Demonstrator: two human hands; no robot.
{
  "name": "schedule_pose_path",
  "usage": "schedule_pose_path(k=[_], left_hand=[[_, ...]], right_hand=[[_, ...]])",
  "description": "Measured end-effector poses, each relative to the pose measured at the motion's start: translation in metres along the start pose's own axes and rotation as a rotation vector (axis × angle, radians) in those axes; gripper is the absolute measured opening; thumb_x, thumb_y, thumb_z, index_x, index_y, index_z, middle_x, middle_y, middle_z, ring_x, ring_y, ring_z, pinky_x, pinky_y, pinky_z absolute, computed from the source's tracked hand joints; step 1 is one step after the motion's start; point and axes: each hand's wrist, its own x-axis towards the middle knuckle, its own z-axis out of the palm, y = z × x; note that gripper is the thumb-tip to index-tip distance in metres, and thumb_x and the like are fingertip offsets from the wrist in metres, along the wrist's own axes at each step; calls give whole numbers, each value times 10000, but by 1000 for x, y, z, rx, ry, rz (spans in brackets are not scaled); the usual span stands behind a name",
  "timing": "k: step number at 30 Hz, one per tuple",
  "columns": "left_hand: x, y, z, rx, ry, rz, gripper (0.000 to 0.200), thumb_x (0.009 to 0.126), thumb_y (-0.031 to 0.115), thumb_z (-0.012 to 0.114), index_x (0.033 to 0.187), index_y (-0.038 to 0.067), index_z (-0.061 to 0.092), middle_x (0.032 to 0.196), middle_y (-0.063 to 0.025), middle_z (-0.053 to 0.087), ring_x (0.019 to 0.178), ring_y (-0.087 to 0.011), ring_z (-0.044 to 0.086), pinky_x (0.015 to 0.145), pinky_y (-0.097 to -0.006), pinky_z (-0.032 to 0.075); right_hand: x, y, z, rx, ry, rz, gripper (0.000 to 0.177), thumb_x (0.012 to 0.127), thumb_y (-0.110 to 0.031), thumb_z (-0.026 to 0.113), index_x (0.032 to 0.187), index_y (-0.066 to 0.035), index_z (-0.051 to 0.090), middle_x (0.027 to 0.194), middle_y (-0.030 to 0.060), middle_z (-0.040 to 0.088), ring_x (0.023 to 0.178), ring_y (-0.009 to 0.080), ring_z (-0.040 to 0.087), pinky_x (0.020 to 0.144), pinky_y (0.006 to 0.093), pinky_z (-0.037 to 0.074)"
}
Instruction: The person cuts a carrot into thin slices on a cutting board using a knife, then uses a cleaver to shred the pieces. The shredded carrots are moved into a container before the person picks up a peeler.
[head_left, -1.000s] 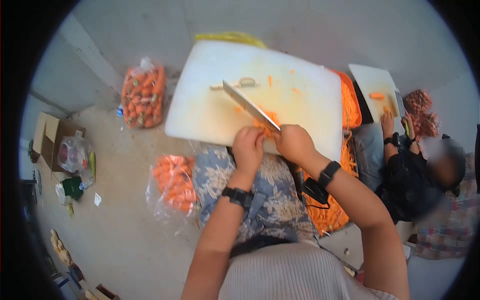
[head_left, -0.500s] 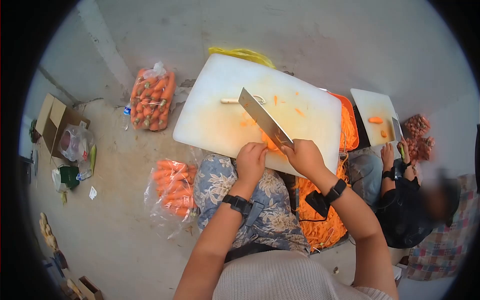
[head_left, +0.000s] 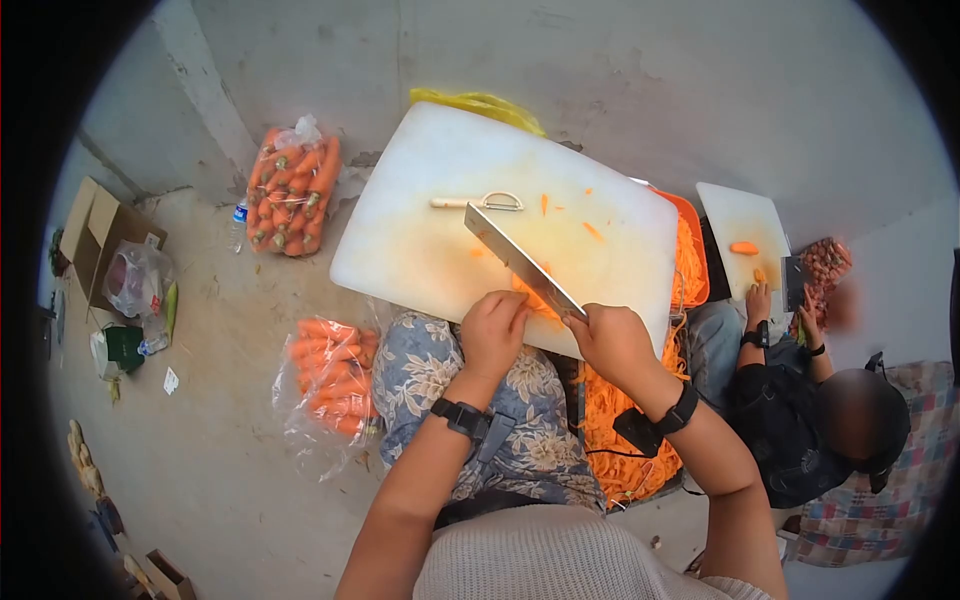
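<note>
A person sits with a large white cutting board [head_left: 430, 240] across their knees and cuts a carrot [head_left: 531, 291] on it. The carrot is a small, bright orange heap of thin pieces at the near edge of the board, mostly hidden under the fingers and the blade. The left hand [head_left: 493, 330] is curled, knuckles up, and its fingertips pin the carrot down. The right hand [head_left: 612, 340] is closed tight around the handle of a broad steel cleaver [head_left: 520, 262]. The blade slants away to the left across the board, its near end against the carrot. A few orange scraps lie scattered further up the board, near a pale peeler [head_left: 480, 202].

Compared with half a second ago, the cleaver sits lower and flatter. Its tip now lies just below the peeler, which shows whole, where before the blade crossed it. The left hand has kept its place on the carrot.

A full bag of carrots [head_left: 290, 190] leans by the wall, and a second bag [head_left: 330, 385] lies on the floor beside the person's left knee. An orange tray [head_left: 697, 215] heaped with carrot shreds sits to the right of the board. Beyond it a co-worker's hand [head_left: 757, 300] rests at a small white board [head_left: 740, 215].
</note>
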Motion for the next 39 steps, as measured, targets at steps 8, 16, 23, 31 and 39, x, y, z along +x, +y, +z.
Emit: schedule_pose_path(k=[8,16,23,31,39], left_hand=[[3,6,-2,-5,7,-37,136,766,61,717,898,34,694,871,-104,674,787,-284,661,701,-347,536],[4,2,2,-7,-10,-43,105,773,40,707,873,16,686,864,-122,668,785,-290,658,697,-348,532],[1,0,5,-20,-11,3,110,782,56,713,879,13,687,872,-128,675,793,-284,664,710,-343,536],[-1,-3,4,-18,22,-23,144,799,76,707,930,16,701,901,-136,689,812,-278,673,730,-338,540],[-2,-2,5,-11,47,-35,96,792,56,700,879,17,696,864,-129,684,778,-283,666,706,-344,536]], right_hand=[[5,-1,-1,-29,-46,-13,330,880,-249,631,691,20,613,600,230,580,587,407,594,564,468,474],[20,-2,2,-63,-143,6,279,859,-218,641,705,14,643,658,236,617,644,402,627,614,467,511],[30,15,35,13,-126,94,326,856,-259,641,729,41,660,700,243,631,686,403,636,649,456,514],[5,17,12,193,55,146,353,863,-282,635,750,52,647,691,255,624,678,411,630,652,466,506],[-5,0,4,66,14,48,314,876,-266,629,748,20,649,672,236,625,654,404,630,637,468,510]])
